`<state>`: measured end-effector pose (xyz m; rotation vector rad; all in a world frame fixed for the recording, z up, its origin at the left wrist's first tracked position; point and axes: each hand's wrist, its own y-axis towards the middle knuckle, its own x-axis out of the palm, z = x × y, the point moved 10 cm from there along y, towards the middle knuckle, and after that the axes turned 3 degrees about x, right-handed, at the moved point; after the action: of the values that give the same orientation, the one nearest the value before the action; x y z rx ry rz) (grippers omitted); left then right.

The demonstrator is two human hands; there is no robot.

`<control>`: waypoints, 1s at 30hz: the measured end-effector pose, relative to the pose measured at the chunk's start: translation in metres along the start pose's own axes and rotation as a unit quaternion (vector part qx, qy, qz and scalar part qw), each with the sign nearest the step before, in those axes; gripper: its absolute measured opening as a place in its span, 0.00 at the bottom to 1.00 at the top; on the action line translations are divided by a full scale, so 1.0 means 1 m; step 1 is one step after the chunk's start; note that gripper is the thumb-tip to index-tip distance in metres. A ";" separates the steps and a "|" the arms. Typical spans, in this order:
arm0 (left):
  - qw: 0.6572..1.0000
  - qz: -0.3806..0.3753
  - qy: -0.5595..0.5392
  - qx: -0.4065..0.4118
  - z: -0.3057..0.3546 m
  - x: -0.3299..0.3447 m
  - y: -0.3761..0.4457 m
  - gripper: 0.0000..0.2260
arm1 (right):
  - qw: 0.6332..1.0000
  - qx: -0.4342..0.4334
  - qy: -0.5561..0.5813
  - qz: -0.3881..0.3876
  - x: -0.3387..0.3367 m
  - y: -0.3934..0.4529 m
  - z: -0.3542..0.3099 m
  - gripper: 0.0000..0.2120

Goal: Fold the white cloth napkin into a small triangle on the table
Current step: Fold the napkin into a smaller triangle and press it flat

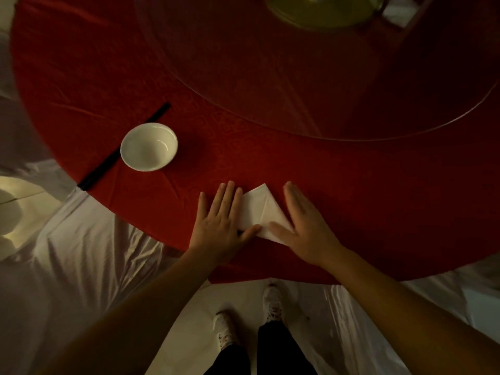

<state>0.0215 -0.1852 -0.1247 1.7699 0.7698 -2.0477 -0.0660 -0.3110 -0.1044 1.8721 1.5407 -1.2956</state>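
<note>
Napkin, white cloth, lies folded into a small triangle near the desk's near edge, at about 6 o'clock on the round red top, its apex pointing toward 12 o'clock and a raised crease running down its middle. Both hands lie flat on it with no grasp: neither grip is clenched, and the fingers are stretched out and released rather than closed around the cloth.

At the triangle's 9 o'clock side, the left hand rests palm down with fingers spread slightly, its index finger along the left slope and its thumb pressed across the lower left corner. At 3 o'clock, the right hand lies palm down with fingers together, covering the right slope, its thumb on the lower right part of the cloth. The two thumb tips nearly meet over the bottom edge.

Toward 10 o'clock from the napkin, well apart, sits a white bowl, upright. Black chopsticks lie diagonally just behind it, partly hidden by the bowl. Farther off at 12 o'clock, a large glass turntable covers the desk's middle. White draped chair covers hang below the desk edge.
</note>
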 end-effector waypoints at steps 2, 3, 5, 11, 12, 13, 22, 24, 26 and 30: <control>1.000 0.021 -0.007 -0.001 0.002 -0.013 0.000 0.35 | 0.997 0.036 0.037 0.063 -0.023 -0.004 0.011 0.35; 0.999 0.043 -0.007 0.004 0.006 -0.022 0.002 0.32 | 0.995 0.047 0.034 0.079 -0.028 -0.005 0.012 0.32; 0.996 0.084 -0.015 0.036 0.021 -0.039 0.009 0.28 | 0.997 0.036 0.009 0.071 -0.022 -0.003 0.001 0.29; 0.986 -0.015 0.016 0.163 0.047 -0.006 0.039 0.27 | 0.989 0.001 -0.149 0.015 0.031 -0.012 -0.015 0.34; 0.987 -0.020 0.024 0.158 0.044 0.000 0.040 0.26 | 0.986 0.003 -0.164 0.024 0.034 -0.015 -0.012 0.35; 0.988 -0.015 0.028 0.151 0.042 0.003 0.041 0.27 | 0.984 0.005 -0.173 0.031 0.035 -0.016 -0.010 0.37; 0.991 0.023 0.019 0.128 0.038 0.003 0.042 0.29 | 0.981 0.005 -0.194 0.021 0.041 -0.013 -0.008 0.45; 0.991 0.009 0.024 0.131 0.039 0.002 0.042 0.29 | 0.981 0.006 -0.194 0.009 0.040 -0.014 -0.008 0.46; 0.990 -0.007 0.034 0.139 0.038 0.002 0.040 0.30 | 0.980 0.000 -0.201 -0.003 0.039 -0.014 -0.009 0.46; 0.993 -0.026 0.031 0.107 0.005 0.004 0.021 0.32 | 0.976 0.003 -0.216 -0.010 0.038 -0.017 -0.005 0.47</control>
<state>0.0288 -0.2044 -0.1319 1.9542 0.6391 -2.1908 -0.0808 -0.2806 -0.1298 1.4508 1.3247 -1.5874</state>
